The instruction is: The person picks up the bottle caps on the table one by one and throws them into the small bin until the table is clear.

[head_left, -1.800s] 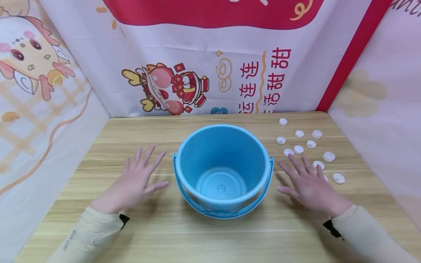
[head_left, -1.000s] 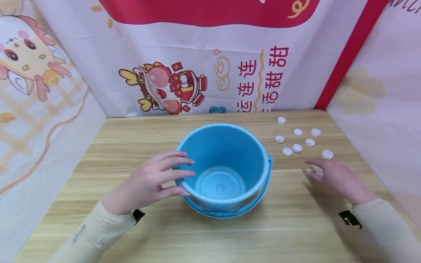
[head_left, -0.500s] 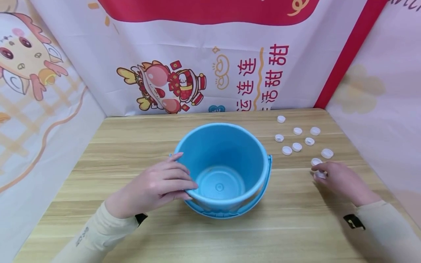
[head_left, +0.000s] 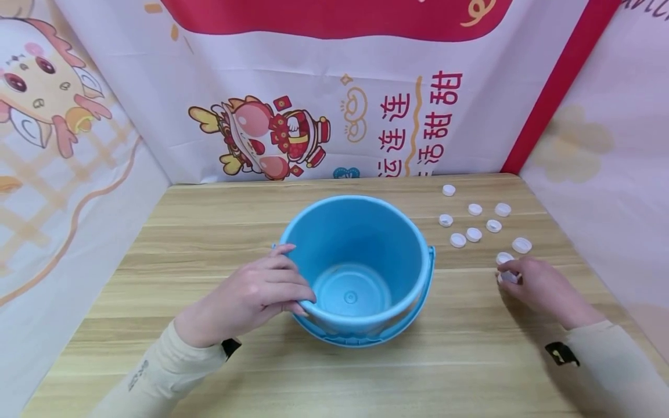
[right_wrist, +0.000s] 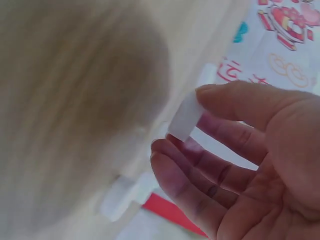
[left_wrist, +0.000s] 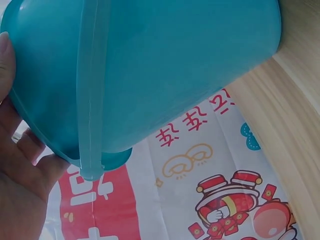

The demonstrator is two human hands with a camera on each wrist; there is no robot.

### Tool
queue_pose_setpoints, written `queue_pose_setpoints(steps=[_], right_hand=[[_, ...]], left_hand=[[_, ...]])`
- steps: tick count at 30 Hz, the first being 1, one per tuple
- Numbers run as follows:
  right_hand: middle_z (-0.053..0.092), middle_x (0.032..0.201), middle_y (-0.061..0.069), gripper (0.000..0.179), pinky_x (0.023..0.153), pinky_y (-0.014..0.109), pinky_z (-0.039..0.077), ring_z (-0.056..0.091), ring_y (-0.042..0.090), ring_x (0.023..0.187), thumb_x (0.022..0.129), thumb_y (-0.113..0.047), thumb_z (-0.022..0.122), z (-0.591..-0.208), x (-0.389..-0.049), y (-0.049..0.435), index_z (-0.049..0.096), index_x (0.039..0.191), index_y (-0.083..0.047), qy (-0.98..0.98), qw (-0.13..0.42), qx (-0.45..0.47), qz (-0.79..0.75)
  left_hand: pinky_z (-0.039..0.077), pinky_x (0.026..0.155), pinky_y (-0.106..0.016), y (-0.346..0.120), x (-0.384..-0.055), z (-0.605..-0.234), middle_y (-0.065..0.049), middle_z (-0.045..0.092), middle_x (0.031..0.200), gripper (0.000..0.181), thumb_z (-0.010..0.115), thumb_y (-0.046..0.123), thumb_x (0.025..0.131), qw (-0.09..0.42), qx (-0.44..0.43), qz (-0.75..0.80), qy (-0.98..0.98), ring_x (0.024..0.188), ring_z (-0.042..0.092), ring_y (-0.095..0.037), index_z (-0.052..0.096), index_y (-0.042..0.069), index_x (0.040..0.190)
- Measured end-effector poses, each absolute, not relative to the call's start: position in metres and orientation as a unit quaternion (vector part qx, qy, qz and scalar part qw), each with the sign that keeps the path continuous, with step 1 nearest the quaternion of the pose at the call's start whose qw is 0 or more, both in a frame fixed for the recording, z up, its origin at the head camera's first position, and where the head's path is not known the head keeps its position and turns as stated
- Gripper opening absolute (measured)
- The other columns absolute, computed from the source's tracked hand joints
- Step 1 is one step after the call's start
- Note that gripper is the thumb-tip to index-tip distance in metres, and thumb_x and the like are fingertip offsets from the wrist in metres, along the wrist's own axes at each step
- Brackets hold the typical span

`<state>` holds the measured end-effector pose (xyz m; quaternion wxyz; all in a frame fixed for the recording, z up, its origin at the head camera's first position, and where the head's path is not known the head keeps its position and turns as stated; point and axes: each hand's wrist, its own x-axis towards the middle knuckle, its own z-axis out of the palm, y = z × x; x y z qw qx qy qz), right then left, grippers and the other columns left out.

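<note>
A light-blue plastic bucket (head_left: 355, 229) stands upright at the middle of the table, its handle (left_wrist: 92, 85) hanging down against the outside. My left hand (head_left: 253, 297) grips the bucket's left rim, fingers over the inside and thumb outside. Off to the right, my right hand (head_left: 551, 291) pinches a white bottle cap (right_wrist: 186, 117) between thumb and fingers; the right wrist view shows that cap standing on edge. Just beyond the fingertips lies another white cap (head_left: 504, 258). Inside the bucket only the bare bottom shows.
Several more white caps (head_left: 473, 234) lie scattered on the wooden table (head_left: 397, 383) behind and beside my right hand. Printed cloth (head_left: 292, 58) hangs along the back and both sides.
My left hand has moved right from beside the bucket and taken hold of its rim. My right hand has shifted right, come down to the caps and pinched one.
</note>
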<state>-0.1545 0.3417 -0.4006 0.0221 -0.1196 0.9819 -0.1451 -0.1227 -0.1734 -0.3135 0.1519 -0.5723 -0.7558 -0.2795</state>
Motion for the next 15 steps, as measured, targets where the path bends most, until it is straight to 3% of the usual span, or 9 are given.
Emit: queue_pose_setpoints(steps=[15], right_hand=[[0.064, 0.084, 0.003, 0.027, 0.058, 0.024, 0.05, 0.06, 0.014, 0.069, 0.079, -0.004, 0.081, -0.319, -0.157, 0.279, 0.074, 0.105, 0.0, 0.946, -0.123, -0.209, -0.215]], left_hand=[[0.036, 0.105, -0.059, -0.172, -0.121, -0.311, 0.004, 0.072, 0.102, 0.022, 0.074, 0.025, 0.088, 0.153, -0.574, -0.276, -0.756, 0.099, 0.062, -0.016, 0.075, 0.014, 0.108]])
